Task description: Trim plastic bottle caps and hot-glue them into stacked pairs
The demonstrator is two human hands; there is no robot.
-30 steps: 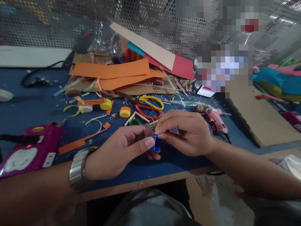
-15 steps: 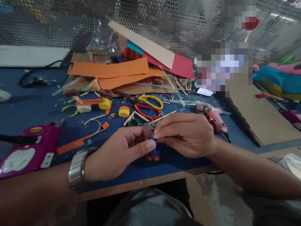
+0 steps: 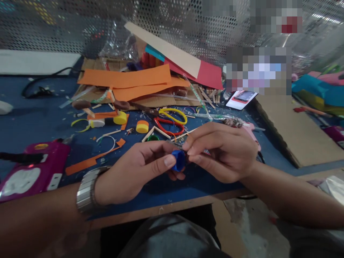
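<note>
Blue plastic cap [image 3: 178,160] sits clasped between thumb and fingers of the left hand [image 3: 126,172]; just beside it, the right hand [image 3: 228,152] has its fingers narrowed, contents uncertain. Scissors [image 3: 155,113] lie beyond the cap.

Free passage: bare bench [image 3: 199,190] on the near side of left hand [image 3: 126,172] and right hand [image 3: 228,154]. Obstacles: scissors [image 3: 155,112], green cap [image 3: 153,137] ahead; pink glue gun [image 3: 252,132], cardboard [image 3: 306,139] at right; purple box [image 3: 44,172] at left.

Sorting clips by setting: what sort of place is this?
Probably a craft workbench, judging by the pink hot glue gun, the scissors with one red and one yellow handle, and the orange paper sheets.
</note>
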